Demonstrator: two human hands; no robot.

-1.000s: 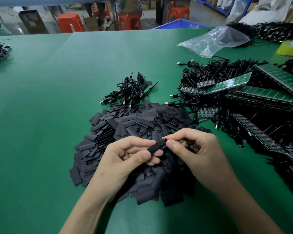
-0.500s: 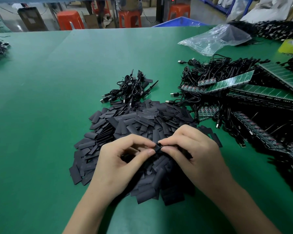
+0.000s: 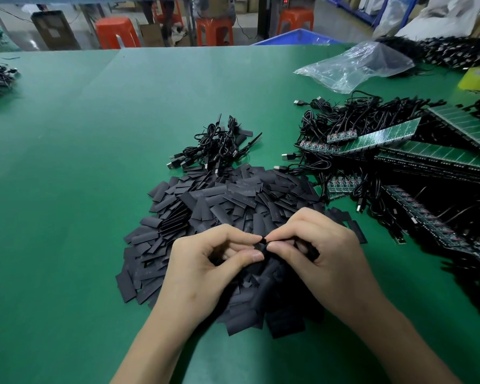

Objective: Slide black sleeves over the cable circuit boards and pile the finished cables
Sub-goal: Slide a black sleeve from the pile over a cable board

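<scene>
The smooth green table mat (image 3: pixel 67 217) spreads under everything. At my right lie long, ribbed green circuit board strips (image 3: pixel 385 134), tangled with thin black cables. Before me sits a broad heap of flat black sleeves (image 3: pixel 219 200), matte, rectangular and creased. Just behind it is a small pile of coiled cables (image 3: pixel 219 145) with silvery USB plugs. My 2 hands meet over the heap's near side. My left hand (image 3: pixel 205 267) and right hand (image 3: pixel 322 253) each pinch 1 small black sleeve (image 3: pixel 262 242) between thumb and forefinger.
</scene>
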